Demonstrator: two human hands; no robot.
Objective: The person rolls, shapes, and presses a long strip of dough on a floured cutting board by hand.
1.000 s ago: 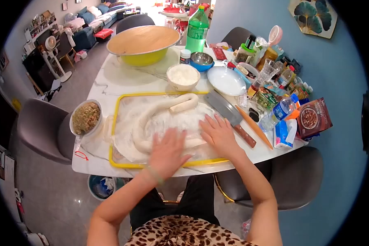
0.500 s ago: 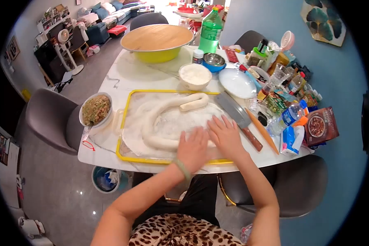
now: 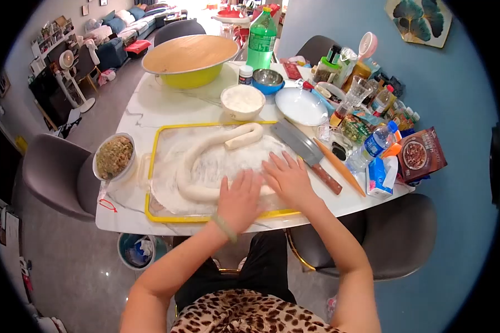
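A long white dough rope (image 3: 188, 173) lies curved in a hook shape on a floured board with a yellow rim (image 3: 151, 186). My left hand (image 3: 240, 201) rests flat over the near stretch of the rope, fingers stretched forward. Beside it my right hand (image 3: 288, 180) is spread out, palm down, over the rope's right end. Both hands cover that part of the dough, so its end is hidden. Just past my right hand, a cleaver (image 3: 300, 143) with a wooden handle lies across the board's right edge, next to a tapered wooden rolling pin (image 3: 339, 166).
A bowl of flour (image 3: 243, 102) and a white plate (image 3: 303, 106) stand behind the board. A bowl of filling (image 3: 115, 157) sits at the left. Farther back are a large covered yellow-green basin (image 3: 190, 77) and a green bottle (image 3: 261, 40). Bottles and packets crowd the right side.
The whole view has shifted, so the table appears farther left. My hands stay flat over the near part of the dough rope, with only a slight shift along it.
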